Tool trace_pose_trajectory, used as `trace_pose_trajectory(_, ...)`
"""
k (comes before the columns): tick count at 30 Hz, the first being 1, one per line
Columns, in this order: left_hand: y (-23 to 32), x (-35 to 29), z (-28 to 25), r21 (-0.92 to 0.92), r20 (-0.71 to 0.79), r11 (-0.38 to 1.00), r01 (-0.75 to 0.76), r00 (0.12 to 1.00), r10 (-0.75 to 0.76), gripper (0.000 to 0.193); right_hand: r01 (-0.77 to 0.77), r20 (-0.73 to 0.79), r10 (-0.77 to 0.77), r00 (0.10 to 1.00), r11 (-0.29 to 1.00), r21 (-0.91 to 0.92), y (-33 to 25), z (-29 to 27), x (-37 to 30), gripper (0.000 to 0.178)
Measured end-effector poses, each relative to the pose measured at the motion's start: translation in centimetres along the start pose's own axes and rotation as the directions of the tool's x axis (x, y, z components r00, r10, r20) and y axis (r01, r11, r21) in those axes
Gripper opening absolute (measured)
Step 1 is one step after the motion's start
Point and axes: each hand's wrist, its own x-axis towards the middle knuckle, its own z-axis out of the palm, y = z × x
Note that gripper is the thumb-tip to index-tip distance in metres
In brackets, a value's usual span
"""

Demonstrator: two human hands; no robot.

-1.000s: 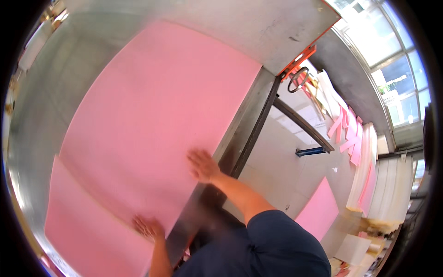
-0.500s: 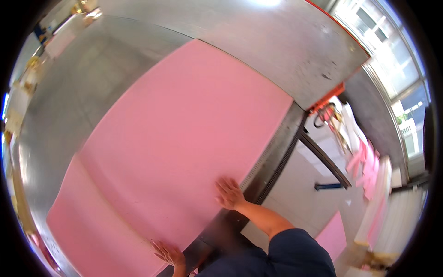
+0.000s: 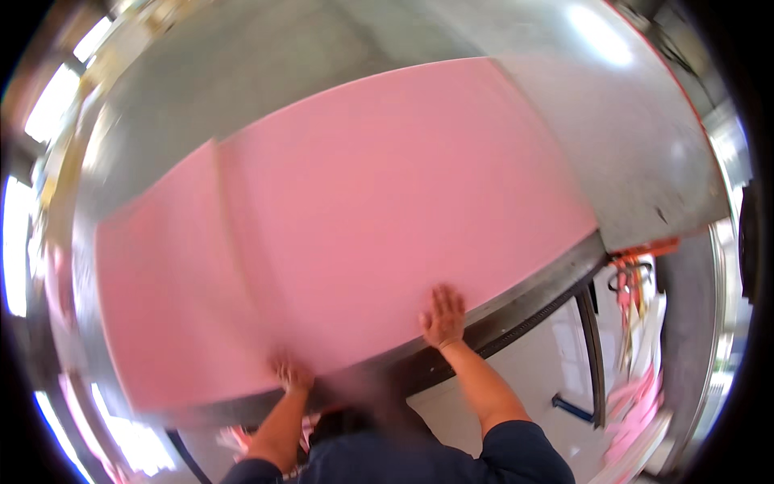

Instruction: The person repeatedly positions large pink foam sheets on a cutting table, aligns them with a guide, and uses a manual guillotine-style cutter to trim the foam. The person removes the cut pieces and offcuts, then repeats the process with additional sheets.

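Observation:
A large pink sheet [image 3: 387,185], smooth like foam board, lies across the grey metal table [image 3: 339,40]. A raised ridge or overlapping edge crosses its left part; I cannot tell which. My right hand [image 3: 443,316] rests flat near the sheet's front edge, right of the middle, fingers stretched out and holding nothing. Lower down, my left hand [image 3: 292,373] is on the sheet's front edge, close to the foot of the ridge. Motion blurs it, but its fingers seem stretched over the pink surface, with nothing visible in its grasp.
A dark toothed strip [image 3: 532,319] runs along the table's front edge. An orange bracket [image 3: 645,250] is at the right corner. Below stand a dark table leg [image 3: 590,347] and pink scraps [image 3: 633,411] on the floor. Bright windows line the left rim.
My view has turned, so the sheet now lies more crosswise. Both hands remain on the sheet near its front edge, and the left hand is more blurred.

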Motion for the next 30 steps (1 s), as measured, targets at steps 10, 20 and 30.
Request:
trace_pose_trajectory(10,0.9,1.2,-5.1,0.063,0.081,0.985,0.161,0.983,-0.166,0.071,0.100,-0.107,-0.104,0.989,0.994,-0.043,-1.5,-1.1,-1.0,0.069)
trace_pose_trajectory(20,1.3,-1.5,-7.6,0.070,-0.001,0.984,0.164,0.986,-0.165,0.065,0.134,-0.195,-0.147,0.970,0.988,-0.077,-1.4,-1.1,-3.8,0.068)
trace_pose_trajectory(30,2.1,-5.6,-10.0,0.059,-0.052,0.984,0.168,0.985,-0.166,0.062,0.142,-0.195,-0.152,0.969,0.988,-0.062,-1.8,-2.1,-7.5,0.069)
